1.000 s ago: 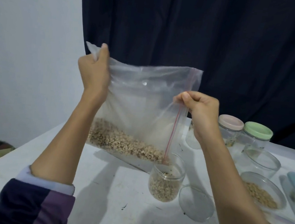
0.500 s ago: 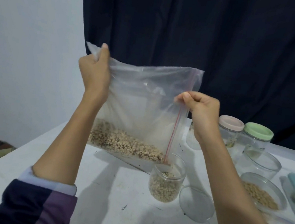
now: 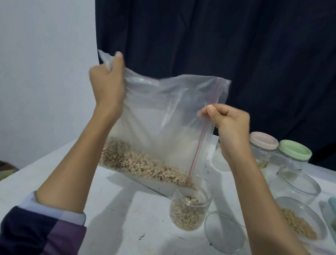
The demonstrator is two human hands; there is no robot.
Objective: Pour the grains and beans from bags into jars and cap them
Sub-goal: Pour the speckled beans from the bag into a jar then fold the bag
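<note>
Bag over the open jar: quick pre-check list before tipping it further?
1. Hold: left hand grips the bag's top corner, right hand pinches the red zip edge. ok.
2. Bag's low corner sits over the open jar mouth. ok.
3. Jar upright on the table. ok.
4. Headroom: jar is partly filled, space left at the top. ok.
5. Beans lie spread along the bag's bottom, not gathered at the corner. not ok.
6. Clear lid lies beside the jar, apart from the pour path. ok.
</note>
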